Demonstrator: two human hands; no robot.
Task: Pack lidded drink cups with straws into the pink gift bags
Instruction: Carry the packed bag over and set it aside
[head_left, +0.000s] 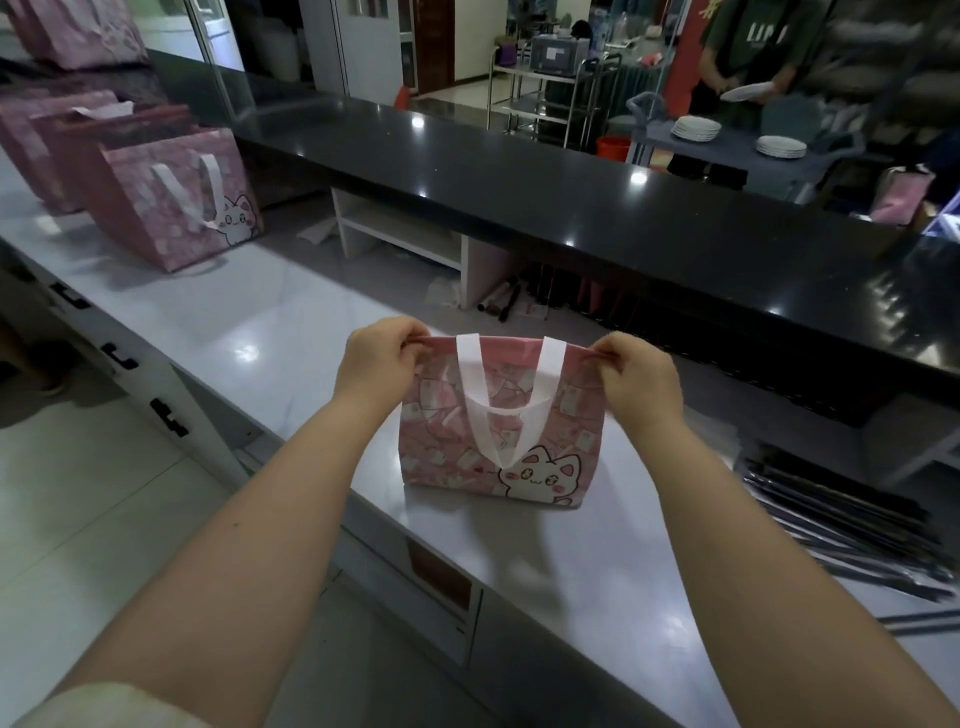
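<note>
Bare forearms reach out from the bottom edge toward a pink bag (447, 441) standing upright on the grey bench (249, 332). Left hand (376, 358) pinches the bag's top left corner, its fingers curled over the rim. Right hand (636, 379) pinches the top right corner the same way, so the rim runs straight between the two hands. The mouth looks pressed nearly flat (what is inside cannot be seen). A white handle (506, 395) hangs down the front, above a white cat print (543, 475). A pile of long dark sticks (841, 514) lies on the bench to the right, apart from the bag. Further pink bags (176, 202) stand in a row far along the bench on the left.
</note>
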